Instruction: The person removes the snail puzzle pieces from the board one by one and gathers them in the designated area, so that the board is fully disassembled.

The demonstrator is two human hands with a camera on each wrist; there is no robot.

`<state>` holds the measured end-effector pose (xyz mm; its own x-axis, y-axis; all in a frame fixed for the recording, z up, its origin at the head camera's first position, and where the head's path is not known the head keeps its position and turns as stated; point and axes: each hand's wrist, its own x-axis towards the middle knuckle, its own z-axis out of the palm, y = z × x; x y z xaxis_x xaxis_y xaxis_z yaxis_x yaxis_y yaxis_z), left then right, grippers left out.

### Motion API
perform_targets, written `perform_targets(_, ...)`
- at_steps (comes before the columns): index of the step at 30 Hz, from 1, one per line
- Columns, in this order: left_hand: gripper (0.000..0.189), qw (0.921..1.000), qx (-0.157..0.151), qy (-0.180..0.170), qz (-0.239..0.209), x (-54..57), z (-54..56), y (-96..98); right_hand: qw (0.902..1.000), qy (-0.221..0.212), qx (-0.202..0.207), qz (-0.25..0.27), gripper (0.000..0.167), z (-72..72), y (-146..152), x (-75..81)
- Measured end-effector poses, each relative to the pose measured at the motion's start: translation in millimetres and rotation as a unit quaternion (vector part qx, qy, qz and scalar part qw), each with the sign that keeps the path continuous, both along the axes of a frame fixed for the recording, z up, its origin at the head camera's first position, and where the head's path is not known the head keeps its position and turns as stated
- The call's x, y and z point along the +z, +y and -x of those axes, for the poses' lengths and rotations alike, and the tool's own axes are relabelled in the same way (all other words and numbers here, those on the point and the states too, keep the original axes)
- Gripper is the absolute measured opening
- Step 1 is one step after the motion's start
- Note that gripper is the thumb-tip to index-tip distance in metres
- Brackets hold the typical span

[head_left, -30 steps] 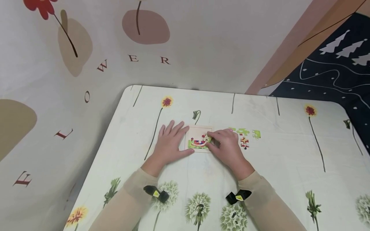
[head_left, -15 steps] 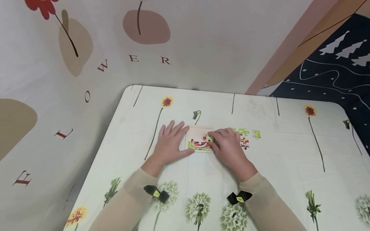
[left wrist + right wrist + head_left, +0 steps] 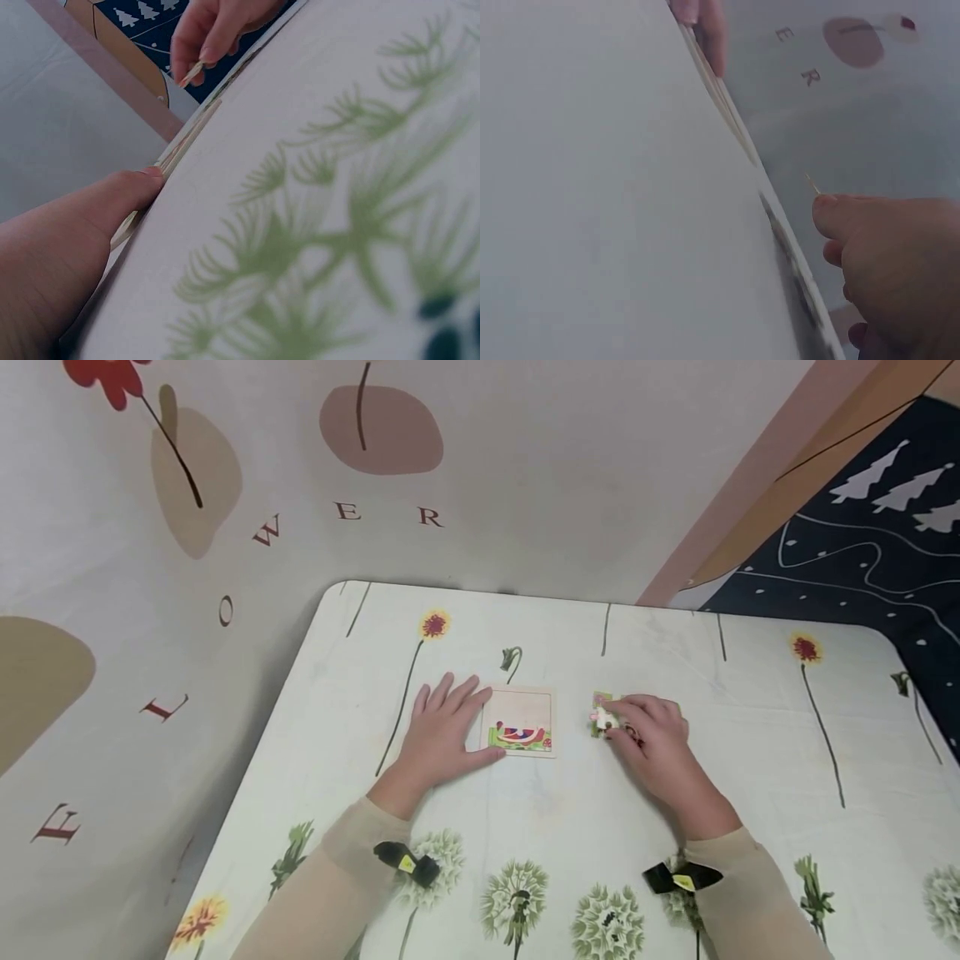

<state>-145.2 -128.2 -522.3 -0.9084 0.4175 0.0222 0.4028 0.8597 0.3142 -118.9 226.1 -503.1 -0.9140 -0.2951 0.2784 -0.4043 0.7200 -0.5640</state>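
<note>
My left hand (image 3: 444, 727) lies spread with straight fingers at the left side of a small square puzzle board (image 3: 525, 703). Its index fingertip touches the upper left corner and its thumb the lower edge. Along the board's bottom sits a strip of fitted pieces (image 3: 520, 737) in green, red and blue; pale backing shows above them. To the right of the board, my right hand (image 3: 658, 745) pinches a puzzle piece (image 3: 602, 719) with white and pink on it between thumb and fingers. In the left wrist view that piece (image 3: 193, 73) is raised above the table.
Loose puzzle pieces (image 3: 599, 699) lie under and beside my right hand, mostly hidden by it. The table (image 3: 555, 827) has a white flower-printed cloth. A printed wall hanging (image 3: 525, 527) rises behind its far edge.
My right hand has lifted the pinched puzzle piece off the board and moved right, over the loose pieces. My left hand has stayed in place.
</note>
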Motion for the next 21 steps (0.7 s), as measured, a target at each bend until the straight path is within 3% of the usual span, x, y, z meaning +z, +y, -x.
perform_targets(11,0.098,1.0000,0.001,-0.006,0.008,3.8,-0.7,0.8,0.9991,0.025,-0.035,-0.004,0.043,-18.1,63,-8.0)
perform_targets(21,0.098,1.0000,0.000,-0.001,0.007,2.5,0.0,0.9,0.9988,-0.006,-0.042,-0.025,0.040,-21.5,75,-9.5)
